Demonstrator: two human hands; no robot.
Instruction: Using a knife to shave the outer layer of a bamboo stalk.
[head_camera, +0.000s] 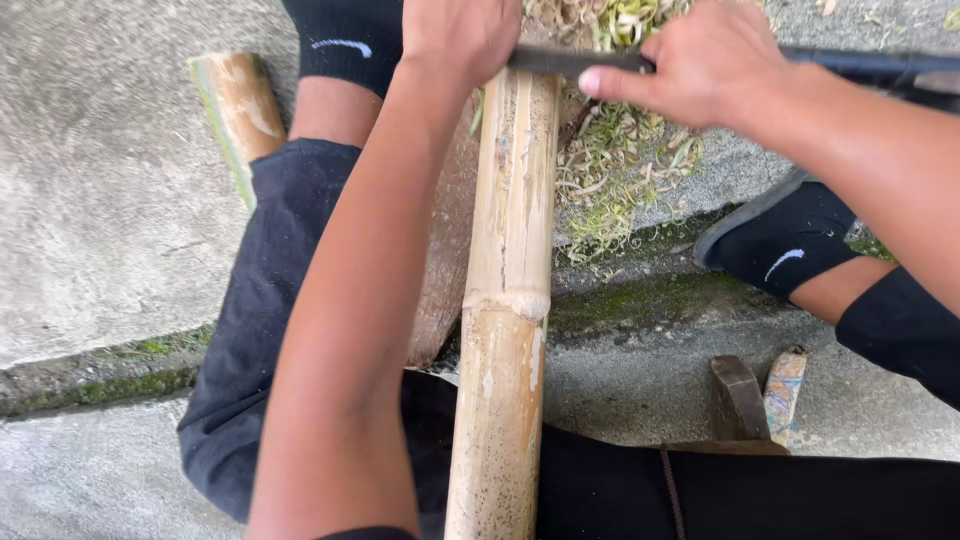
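Observation:
A thick bamboo pole (505, 300) runs from my lap away from me, its skin scraped pale. A dark blade (575, 60) lies crosswise over the pole's far part. My left hand (455, 35) grips the blade's left end. My right hand (700, 65) holds the blade on its right side, forefinger stretched along it, with the dark handle (870, 65) reaching past my wrist. Green and pale bamboo shavings (620, 150) are heaped just right of the pole under the blade.
A short bamboo piece (240, 110) lies to the left on the concrete ground (100, 200). A wooden log (445, 250) props the pole. My socked feet (790, 245) flank it. A hatchet-like tool (740, 395) rests at lower right beside a mossy crack (100, 390).

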